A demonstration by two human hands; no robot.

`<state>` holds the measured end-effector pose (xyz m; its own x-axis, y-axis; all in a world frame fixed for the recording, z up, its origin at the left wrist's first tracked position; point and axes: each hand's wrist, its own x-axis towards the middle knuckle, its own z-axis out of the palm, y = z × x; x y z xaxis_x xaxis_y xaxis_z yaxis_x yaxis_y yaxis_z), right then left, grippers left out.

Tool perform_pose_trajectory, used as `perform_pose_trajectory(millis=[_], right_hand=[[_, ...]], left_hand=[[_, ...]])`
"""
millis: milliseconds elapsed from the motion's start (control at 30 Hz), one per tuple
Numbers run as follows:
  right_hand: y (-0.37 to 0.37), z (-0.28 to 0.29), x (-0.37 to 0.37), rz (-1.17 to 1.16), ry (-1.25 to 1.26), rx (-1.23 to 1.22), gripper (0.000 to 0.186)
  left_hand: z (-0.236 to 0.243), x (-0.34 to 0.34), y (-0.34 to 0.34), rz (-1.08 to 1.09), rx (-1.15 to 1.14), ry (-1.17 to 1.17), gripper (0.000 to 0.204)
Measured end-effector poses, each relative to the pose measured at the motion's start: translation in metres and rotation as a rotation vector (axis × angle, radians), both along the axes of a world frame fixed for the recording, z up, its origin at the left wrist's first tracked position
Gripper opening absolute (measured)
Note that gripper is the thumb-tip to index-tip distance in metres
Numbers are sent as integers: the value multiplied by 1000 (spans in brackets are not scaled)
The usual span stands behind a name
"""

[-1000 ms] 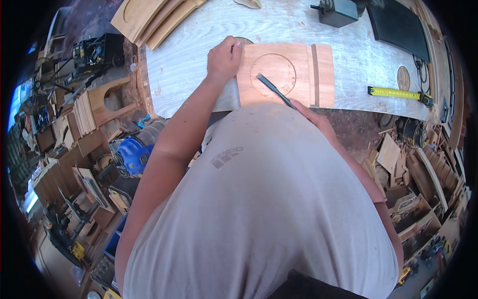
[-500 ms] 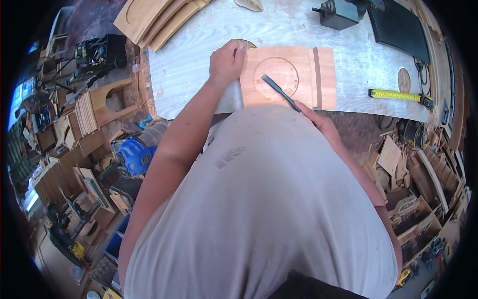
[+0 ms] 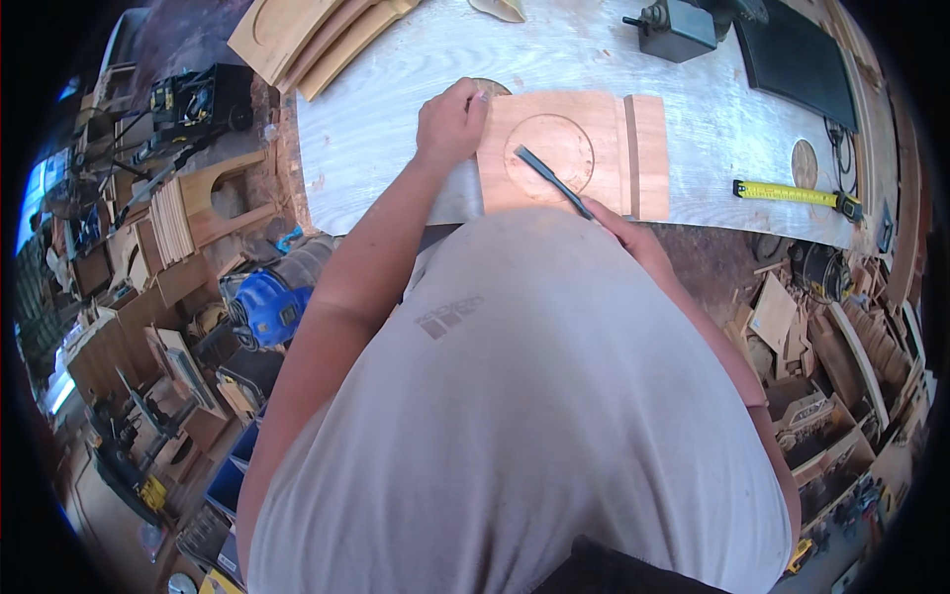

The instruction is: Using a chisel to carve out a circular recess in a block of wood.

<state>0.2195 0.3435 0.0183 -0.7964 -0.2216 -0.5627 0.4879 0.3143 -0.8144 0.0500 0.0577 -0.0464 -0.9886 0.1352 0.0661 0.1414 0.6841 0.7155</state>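
Reddish-brown wooden board with a round recess cut into its face (image 3: 569, 150) lies flat on the pale, whitewashed plank surface (image 3: 396, 119), close to the near edge where the person stands. A straight groove runs across the board near its right end.

The left hand (image 3: 450, 124) rests on the board's left edge, fingers curled over the corner and pressing down; its grip is closed on the board's rim. The right hand (image 3: 628, 238) sits low at the board's near edge, mostly hidden behind the person's grey shirt, and its grip is closed around the handle of a dark steel chisel (image 3: 552, 180). The chisel's blade slants up and to the left, its tip lying inside the round recess, near the circle's left side.

A yellow tape measure (image 3: 787, 193) lies on the surface to the right, well apart from the board. A small round wooden disc (image 3: 804, 163) sits just beyond it. At the far edge stand a dark grey power tool (image 3: 678, 28) and a flat black panel (image 3: 797, 59). A stack of pale curved wooden pieces (image 3: 317, 30) rests at the far left corner of the surface. On the floor to the left, a blue machine (image 3: 265, 307) sits among scattered wooden offcuts and boxes.
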Motion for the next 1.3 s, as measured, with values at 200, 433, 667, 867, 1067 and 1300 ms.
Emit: perform_pose_trajectory(millis=[200, 433, 667, 867, 1067, 1300], right_hand=[[0, 18, -3, 23, -51, 58, 40], [5, 10, -3, 86, 3, 39, 40], [7, 13, -4, 64, -25, 53, 40], [0, 25, -6, 26, -43, 67, 41], [2, 12, -15, 65, -93, 20, 40], [3, 16, -2, 29, 65, 34, 39]], left_hand=[[-1, 0, 2, -12, -3, 2, 23], [2, -1, 2, -8, -21, -9, 24], [1, 0, 1, -22, -10, -14, 23], [2, 0, 0, -7, -15, -28, 21], [3, -4, -1, -18, -43, -19, 22], [2, 1, 1, -11, -9, -20, 21]])
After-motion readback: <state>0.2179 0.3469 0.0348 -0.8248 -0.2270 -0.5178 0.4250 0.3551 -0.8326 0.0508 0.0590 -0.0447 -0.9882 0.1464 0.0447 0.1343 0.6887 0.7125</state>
